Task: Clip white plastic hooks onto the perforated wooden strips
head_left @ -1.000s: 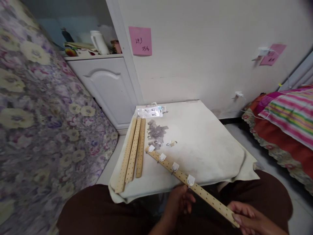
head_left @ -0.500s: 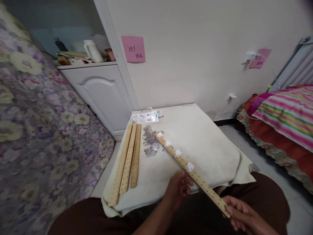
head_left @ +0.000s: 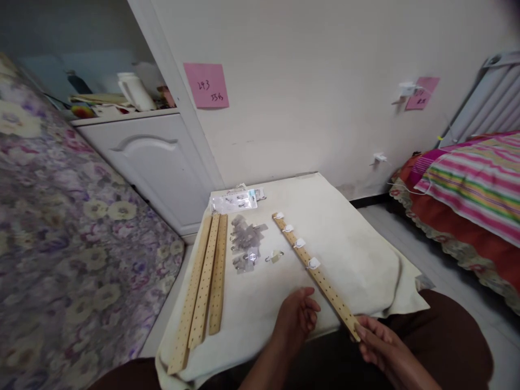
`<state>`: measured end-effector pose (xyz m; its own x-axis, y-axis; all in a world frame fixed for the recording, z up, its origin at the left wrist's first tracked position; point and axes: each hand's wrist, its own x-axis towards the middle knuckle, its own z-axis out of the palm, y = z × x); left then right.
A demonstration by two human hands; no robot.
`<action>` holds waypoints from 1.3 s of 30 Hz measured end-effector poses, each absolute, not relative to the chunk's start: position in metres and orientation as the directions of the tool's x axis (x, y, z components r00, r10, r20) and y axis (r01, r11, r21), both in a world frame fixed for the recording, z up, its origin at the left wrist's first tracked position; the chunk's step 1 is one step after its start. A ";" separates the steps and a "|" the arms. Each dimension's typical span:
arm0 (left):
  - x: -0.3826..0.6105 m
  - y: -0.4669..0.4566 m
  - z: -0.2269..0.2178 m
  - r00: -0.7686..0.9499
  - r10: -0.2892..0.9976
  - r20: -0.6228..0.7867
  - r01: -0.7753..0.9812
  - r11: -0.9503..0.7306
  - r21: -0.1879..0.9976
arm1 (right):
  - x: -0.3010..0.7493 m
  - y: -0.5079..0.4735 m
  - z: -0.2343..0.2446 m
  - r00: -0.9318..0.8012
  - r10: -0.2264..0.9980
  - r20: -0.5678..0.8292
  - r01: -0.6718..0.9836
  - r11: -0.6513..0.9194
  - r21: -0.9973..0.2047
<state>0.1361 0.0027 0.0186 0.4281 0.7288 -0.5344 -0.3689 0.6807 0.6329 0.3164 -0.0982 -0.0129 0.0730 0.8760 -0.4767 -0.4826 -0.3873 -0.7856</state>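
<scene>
My right hand (head_left: 377, 338) pinches the near end of a perforated wooden strip (head_left: 331, 292) between thumb and fingers. The strip slants away across the cloth-covered table, with several white tags (head_left: 313, 264) hanging by small metal hooks along its far half. My left hand (head_left: 296, 314) is just left of the strip, fingers loosely curled and apart, with nothing seen in it. Beyond that hand lies a loose pale tag with hooks (head_left: 277, 255). A pile of clear tags and metal hooks (head_left: 246, 235) is spread farther left.
Several more perforated wooden strips (head_left: 218, 276) lie side by side along the left of the table (head_left: 349, 233). Clear plastic packaging (head_left: 233, 201) sits at the back left corner. A floral curtain (head_left: 93, 260) hangs at left, and a bed (head_left: 483, 189) stands at right.
The strip's far end has swung right, away from the pile, uncovering the loose pale tag. My right hand still grips its near end. My left hand is now farther from the strip.
</scene>
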 end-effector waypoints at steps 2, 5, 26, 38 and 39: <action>0.137 0.002 0.017 0.422 0.743 -0.519 -0.365 0.664 0.653 | 0.315 -0.096 -0.013 0.076 0.867 -0.492 -0.486 -0.399 -0.778; 0.139 0.001 0.015 0.416 0.754 -0.508 -0.363 0.650 0.668 | 0.312 -0.094 -0.013 0.064 0.861 -0.505 -0.494 -0.412 -0.765; 0.096 0.022 0.023 0.095 0.978 -0.183 0.122 0.171 0.978 | 0.289 -0.099 -0.020 0.070 0.841 -0.536 -0.493 -0.438 -0.752; 0.089 0.081 0.015 -0.013 0.969 0.246 0.758 -0.151 0.634 | 0.314 -0.107 -0.034 0.185 0.837 -0.516 -0.396 -0.416 -0.818; 0.089 0.082 0.014 -0.018 0.969 0.246 0.765 -0.145 0.628 | 0.316 -0.108 -0.034 0.196 0.832 -0.520 -0.402 -0.415 -0.816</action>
